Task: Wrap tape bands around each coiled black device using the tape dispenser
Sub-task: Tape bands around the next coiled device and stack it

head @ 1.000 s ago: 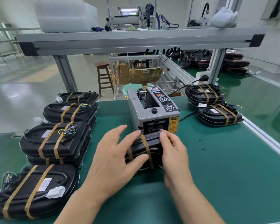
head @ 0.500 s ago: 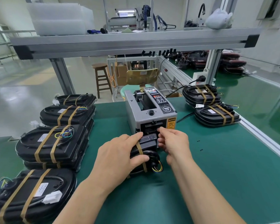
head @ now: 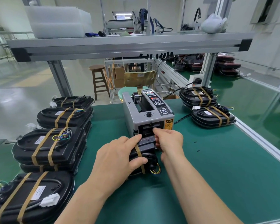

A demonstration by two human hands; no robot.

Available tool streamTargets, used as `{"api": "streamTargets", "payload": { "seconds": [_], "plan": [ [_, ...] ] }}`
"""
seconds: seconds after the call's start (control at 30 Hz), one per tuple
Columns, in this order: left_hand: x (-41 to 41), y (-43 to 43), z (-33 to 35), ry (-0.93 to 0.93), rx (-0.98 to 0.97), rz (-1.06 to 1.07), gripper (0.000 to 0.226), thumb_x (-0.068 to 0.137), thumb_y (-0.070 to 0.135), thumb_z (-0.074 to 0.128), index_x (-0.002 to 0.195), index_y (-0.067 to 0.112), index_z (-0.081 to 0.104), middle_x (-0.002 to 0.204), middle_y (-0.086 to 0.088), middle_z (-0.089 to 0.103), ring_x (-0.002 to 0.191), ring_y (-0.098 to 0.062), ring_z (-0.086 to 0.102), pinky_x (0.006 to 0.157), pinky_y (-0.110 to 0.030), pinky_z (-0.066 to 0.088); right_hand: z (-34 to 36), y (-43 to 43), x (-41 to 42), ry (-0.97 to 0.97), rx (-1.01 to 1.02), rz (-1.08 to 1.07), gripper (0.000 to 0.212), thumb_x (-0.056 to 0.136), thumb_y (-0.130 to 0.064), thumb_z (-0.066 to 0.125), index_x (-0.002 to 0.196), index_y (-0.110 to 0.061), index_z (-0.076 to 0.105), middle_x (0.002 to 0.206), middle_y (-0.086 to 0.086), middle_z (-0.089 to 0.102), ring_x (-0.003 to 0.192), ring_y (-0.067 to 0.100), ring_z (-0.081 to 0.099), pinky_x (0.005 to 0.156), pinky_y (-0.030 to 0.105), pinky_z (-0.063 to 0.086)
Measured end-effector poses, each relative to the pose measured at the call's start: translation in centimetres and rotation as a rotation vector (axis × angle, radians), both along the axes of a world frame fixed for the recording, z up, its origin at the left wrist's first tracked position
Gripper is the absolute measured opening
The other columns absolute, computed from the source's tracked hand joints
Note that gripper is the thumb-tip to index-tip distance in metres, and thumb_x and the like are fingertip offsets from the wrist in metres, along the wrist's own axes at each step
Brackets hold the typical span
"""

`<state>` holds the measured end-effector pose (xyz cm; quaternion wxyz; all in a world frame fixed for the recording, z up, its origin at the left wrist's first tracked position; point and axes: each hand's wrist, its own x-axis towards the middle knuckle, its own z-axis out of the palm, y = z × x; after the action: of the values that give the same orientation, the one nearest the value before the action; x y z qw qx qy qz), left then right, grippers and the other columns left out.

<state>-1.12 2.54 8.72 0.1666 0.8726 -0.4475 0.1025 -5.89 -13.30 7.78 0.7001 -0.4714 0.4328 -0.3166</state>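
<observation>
A grey tape dispenser (head: 145, 115) stands mid-table on the green mat. Right in front of it lies a black coiled device (head: 146, 149) with one brown tape band and coloured wires at its near end. My left hand (head: 118, 160) lies over the device and grips it, thumb across the band. My right hand (head: 168, 139) reaches to the dispenser's front slot, fingertips pinched there; any tape strip between them is too small to make out.
Stacks of banded black devices (head: 50, 147) line the left side, with two more stacks (head: 212, 117) at the right rear. An aluminium shelf beam (head: 128, 44) crosses overhead. The table's metal edge (head: 262, 143) runs along the right. A stool (head: 98, 78) stands beyond the table.
My right hand left the device's right side and moved up to the dispenser's slot. My left hand stays on the device, which has shifted slightly toward the dispenser.
</observation>
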Motion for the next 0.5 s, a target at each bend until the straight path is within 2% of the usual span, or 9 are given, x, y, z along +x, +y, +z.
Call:
{"api": "streamTargets", "payload": {
  "seconds": [0.07, 0.13, 0.2, 0.3, 0.37, 0.43, 0.5],
  "plan": [
    [-0.1, 0.0, 0.1, 0.006, 0.003, -0.005, 0.071, 0.083, 0.074, 0.045, 0.147, 0.047, 0.03, 0.128, 0.02, 0.051, 0.115, -0.007, 0.052, 0.089, -0.027, 0.043, -0.1, 0.1, 0.2, 0.014, -0.007, -0.01, 0.009, 0.08, -0.011, 0.075, 0.074, -0.011, 0.068, 0.067, 0.007, 0.068, 0.056, 0.019, 0.063, 0.059, 0.03, 0.056],
    [-0.2, 0.1, 0.2, 0.005, 0.009, -0.012, 0.071, 0.083, 0.074, 0.046, 0.147, 0.047, 0.029, 0.136, 0.024, 0.044, 0.119, -0.004, 0.05, 0.091, -0.025, 0.043, -0.1, 0.3, 0.3, 0.016, -0.003, -0.02, 0.007, 0.078, -0.012, 0.076, 0.076, -0.013, 0.069, 0.084, 0.015, 0.073, 0.078, 0.033, 0.071, 0.077, 0.046, 0.061],
    [-0.3, 0.1, 0.5, 0.01, 0.02, -0.023, 0.074, 0.083, 0.076, 0.042, 0.149, 0.046, 0.028, 0.142, 0.027, 0.04, 0.121, -0.004, 0.048, 0.093, -0.025, 0.042, 0.0, 0.6, 0.3, 0.008, -0.011, -0.028, 0.007, 0.077, -0.012, 0.075, 0.076, -0.013, 0.068, 0.089, 0.017, 0.074, 0.084, 0.036, 0.072, 0.081, 0.052, 0.06],
    [-0.4, 0.1, 1.0, 0.025, 0.026, -0.031, 0.081, 0.078, 0.08, 0.021, 0.15, 0.044, 0.027, 0.142, 0.027, 0.042, 0.123, -0.006, 0.047, 0.093, -0.027, 0.042, 0.1, 0.7, 0.1, -0.016, -0.015, -0.029, 0.007, 0.079, -0.01, 0.072, 0.075, -0.012, 0.067, 0.086, 0.017, 0.073, 0.079, 0.034, 0.072, 0.075, 0.048, 0.061],
    [-0.6, 0.2, 1.1, 0.019, 0.02, -0.029, 0.08, 0.078, 0.077, 0.013, 0.15, 0.044, 0.026, 0.141, 0.026, 0.044, 0.123, -0.006, 0.048, 0.092, -0.028, 0.043, 0.2, 0.7, -0.4, -0.061, 0.003, -0.016, 0.008, 0.083, -0.008, 0.07, 0.076, -0.008, 0.065, 0.071, 0.011, 0.071, 0.057, 0.019, 0.068, 0.054, 0.029, 0.057],
    [-0.7, 0.1, 1.1, 0.022, 0.01, -0.019, 0.072, 0.084, 0.074, 0.02, 0.149, 0.043, 0.029, 0.143, 0.026, 0.042, 0.124, -0.006, 0.048, 0.093, -0.028, 0.043, 0.6, 0.9, -1.4, -0.139, 0.051, -0.004, 0.011, 0.086, -0.006, 0.069, 0.077, -0.007, 0.063, 0.057, 0.002, 0.062, 0.038, 0.006, 0.053, 0.038, 0.016, 0.042],
    [-0.8, 0.0, 1.0, 0.033, -0.013, -0.019, 0.066, 0.089, 0.07, 0.031, 0.148, 0.041, 0.033, 0.146, 0.027, 0.037, 0.125, -0.005, 0.047, 0.092, -0.027, 0.044, 1.0, 1.3, -2.6, -0.215, 0.087, 0.011, 0.014, 0.087, -0.004, 0.069, 0.075, -0.008, 0.063, 0.056, 0.002, 0.062, 0.038, 0.004, 0.054, 0.037, 0.015, 0.041]
  ]
}}
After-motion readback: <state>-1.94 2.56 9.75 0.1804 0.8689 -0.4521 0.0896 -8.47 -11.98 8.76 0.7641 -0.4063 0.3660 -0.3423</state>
